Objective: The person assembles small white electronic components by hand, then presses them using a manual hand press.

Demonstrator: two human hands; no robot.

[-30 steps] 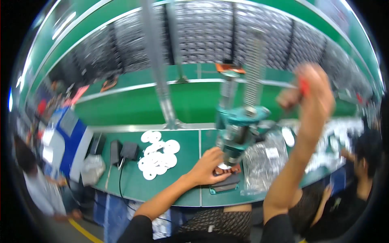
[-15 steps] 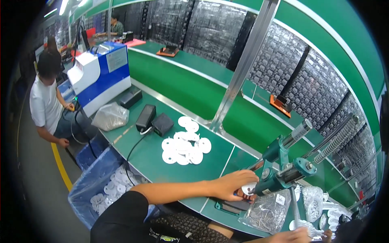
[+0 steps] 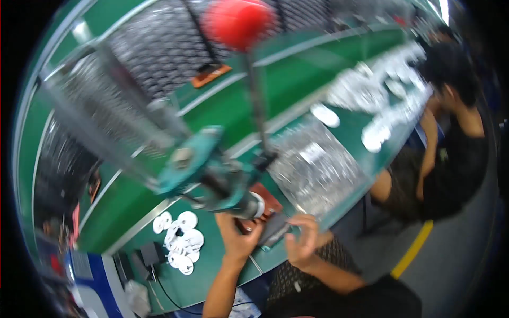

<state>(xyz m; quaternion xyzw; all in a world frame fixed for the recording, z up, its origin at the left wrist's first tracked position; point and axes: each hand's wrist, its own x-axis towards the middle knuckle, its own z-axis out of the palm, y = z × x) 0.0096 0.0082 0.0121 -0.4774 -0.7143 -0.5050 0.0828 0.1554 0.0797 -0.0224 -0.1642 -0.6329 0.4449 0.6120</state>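
A green hand press (image 3: 193,164) stands before me, its lever topped by a blurred red ball (image 3: 239,22). Under its ram a white disc (image 3: 258,204) sits on a reddish-brown block (image 3: 269,200). My left hand (image 3: 239,241) is closed around the near-left side of that block, its thumb in front and the other fingers partly hidden by the press. At the front of the press base, beside a dark grey plate (image 3: 273,228), is my right hand (image 3: 305,245). Its thumb and fingers are bent into a pinch; anything between them is too small to make out.
White discs lie heaped (image 3: 183,244) left of the press, near black power adapters (image 3: 152,253). To the right lies a clear bag of thin metal parts (image 3: 321,167). More white parts (image 3: 366,93) spread toward a seated co-worker (image 3: 450,159). A blue-and-white machine (image 3: 93,286) stands at lower left.
My view has swung to the right. My right hand has left the lever's end and come to the press base. The lever now points up; my left hand stays at the block.
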